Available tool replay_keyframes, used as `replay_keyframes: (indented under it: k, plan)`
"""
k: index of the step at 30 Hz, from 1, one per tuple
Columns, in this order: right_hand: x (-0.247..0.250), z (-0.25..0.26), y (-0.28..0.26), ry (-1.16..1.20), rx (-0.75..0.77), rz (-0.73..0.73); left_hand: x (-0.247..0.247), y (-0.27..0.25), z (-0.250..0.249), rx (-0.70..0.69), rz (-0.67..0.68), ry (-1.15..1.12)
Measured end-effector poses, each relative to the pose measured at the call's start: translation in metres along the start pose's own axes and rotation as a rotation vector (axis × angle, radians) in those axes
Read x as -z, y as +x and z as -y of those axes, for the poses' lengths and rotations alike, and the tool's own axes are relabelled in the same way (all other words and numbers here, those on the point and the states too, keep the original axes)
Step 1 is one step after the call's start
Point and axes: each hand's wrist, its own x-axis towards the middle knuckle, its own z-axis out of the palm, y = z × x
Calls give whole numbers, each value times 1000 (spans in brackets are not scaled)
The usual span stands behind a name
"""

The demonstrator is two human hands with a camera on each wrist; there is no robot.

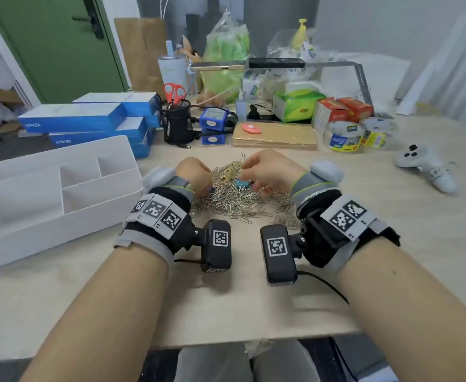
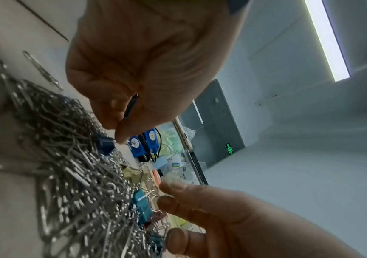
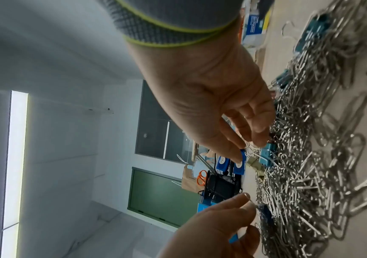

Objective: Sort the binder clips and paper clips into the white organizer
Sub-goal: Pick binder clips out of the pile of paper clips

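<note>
A heap of silver paper clips (image 1: 240,205) lies on the table between my hands. My left hand (image 2: 117,137) pinches the wire handle of a dark blue binder clip (image 2: 105,144) at the heap's left side; the same clip (image 3: 265,214) shows in the right wrist view. My right hand (image 3: 251,148) pinches the wire handle of a teal binder clip (image 3: 266,155), which lies on top of the heap (image 1: 242,184). A gold binder clip (image 1: 230,170) lies just beyond it. The white organizer (image 1: 47,216) stands to the left, its visible compartments bare.
Blue boxes (image 1: 88,117) and a black mesh pen cup (image 1: 177,121) stand behind the organizer. A stack of brown envelopes (image 1: 276,136), tape rolls (image 1: 344,136) and a white game controller (image 1: 424,166) lie at the back right. Bare tabletop (image 1: 240,312) lies between my forearms.
</note>
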Motion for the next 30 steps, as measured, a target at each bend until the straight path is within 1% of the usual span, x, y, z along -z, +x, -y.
replay_keyframes:
  k: [1, 5, 10, 14, 17, 20, 24, 30]
  plan:
    - [-2, 2, 0, -5, -7, 13, 1, 0, 2, -2, 11, 9]
    - [-8, 0, 12, 9, -30, -23, 1, 3, 9, 7, 30, -66]
    - [-11, -4, 20, -12, -45, -75, 3, 4, 14, -39, 10, -80]
    - [-4, -6, 13, 94, -15, -118, 2, 4, 17, -58, 7, -127]
    - [6, -6, 3, 247, 16, -168, 5, 4, 17, -64, -11, -219]
    - [12, -8, -2, 385, 18, -167, 5, 3, 15, -138, -67, -283]
    - [12, -10, -2, 420, 10, -123, 3, 2, 12, -205, -87, -349]
    - [15, -9, -3, 486, 19, -145, 0, 2, 12, -229, -74, -374]
